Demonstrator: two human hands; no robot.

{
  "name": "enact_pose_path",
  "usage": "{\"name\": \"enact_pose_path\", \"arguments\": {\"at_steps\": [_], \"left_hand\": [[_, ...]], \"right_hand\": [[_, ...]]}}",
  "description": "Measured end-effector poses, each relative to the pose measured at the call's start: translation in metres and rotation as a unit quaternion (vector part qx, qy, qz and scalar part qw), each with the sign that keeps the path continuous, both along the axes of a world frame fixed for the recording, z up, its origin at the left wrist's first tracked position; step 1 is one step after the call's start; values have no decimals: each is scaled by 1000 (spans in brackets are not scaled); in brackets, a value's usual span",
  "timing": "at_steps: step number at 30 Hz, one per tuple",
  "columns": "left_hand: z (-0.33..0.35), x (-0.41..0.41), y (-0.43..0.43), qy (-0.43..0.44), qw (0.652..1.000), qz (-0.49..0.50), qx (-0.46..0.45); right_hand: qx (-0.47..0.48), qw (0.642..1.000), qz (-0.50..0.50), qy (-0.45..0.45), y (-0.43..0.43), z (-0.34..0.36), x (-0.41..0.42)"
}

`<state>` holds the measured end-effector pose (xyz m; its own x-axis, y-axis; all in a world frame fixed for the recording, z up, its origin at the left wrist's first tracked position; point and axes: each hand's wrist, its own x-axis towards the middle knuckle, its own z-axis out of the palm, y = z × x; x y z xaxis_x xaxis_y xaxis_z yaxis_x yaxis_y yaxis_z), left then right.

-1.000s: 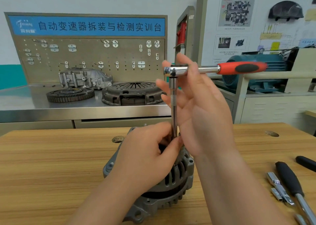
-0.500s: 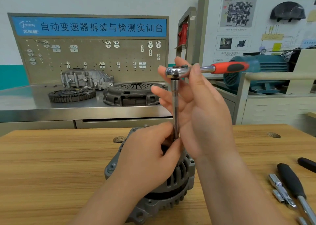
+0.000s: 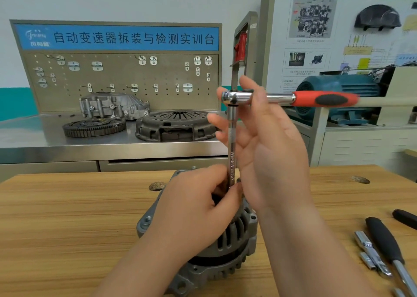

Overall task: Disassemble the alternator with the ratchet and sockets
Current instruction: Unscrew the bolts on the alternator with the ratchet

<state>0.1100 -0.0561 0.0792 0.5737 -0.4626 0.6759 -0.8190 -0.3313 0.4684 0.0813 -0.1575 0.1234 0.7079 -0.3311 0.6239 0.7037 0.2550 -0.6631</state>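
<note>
The chrome extension bar (image 3: 232, 143) is pinched by the left hand (image 3: 194, 213), the red-handled ratchet (image 3: 282, 98) steadied by the open right hand (image 3: 270, 157). The fastener could be rounded by tilt.

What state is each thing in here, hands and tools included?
alternator: on the table, housing closed
extension bar: vertical over the alternator
ratchet: level atop the bar
left hand: pinches the bar's base
right hand: fingers straight, against the bar
black-handled tool: lying on table
</note>
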Motion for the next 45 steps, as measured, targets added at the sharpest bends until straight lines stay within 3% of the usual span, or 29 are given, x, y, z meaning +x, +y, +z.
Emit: {"name": "enact_pose_path", "arguments": {"at_steps": [3,6,14,21,26,29,36,45], "left_hand": [[0,0,-1,8,1000,7,-9],[0,-2,-4,2,1000,20,-11],[-1,-2,-4,-11,1000,13,-5],[-1,-2,-5,-1,1000,20,-3],[-1,-3,-3,4,1000,15,-1],[0,-2,-2,4,1000,7,-3],[0,-2,-4,12,1000,15,-12],[-2,-1,-3,-23,999,23,4]], "right_hand": [[-40,997,-59,-40,4,-1,-1],[-48,996,-42,-61,4,0,-2],[6,999,44,16,-1,0,1],[-71,991,-72,-82,4,-2,0],[-18,999,12,-25,-1,-1,0],[2,1000,14,-5,-2,-1,1],[-65,993,-39,-92,3,-1,0],[14,998,61,2,-3,2,0]]}}
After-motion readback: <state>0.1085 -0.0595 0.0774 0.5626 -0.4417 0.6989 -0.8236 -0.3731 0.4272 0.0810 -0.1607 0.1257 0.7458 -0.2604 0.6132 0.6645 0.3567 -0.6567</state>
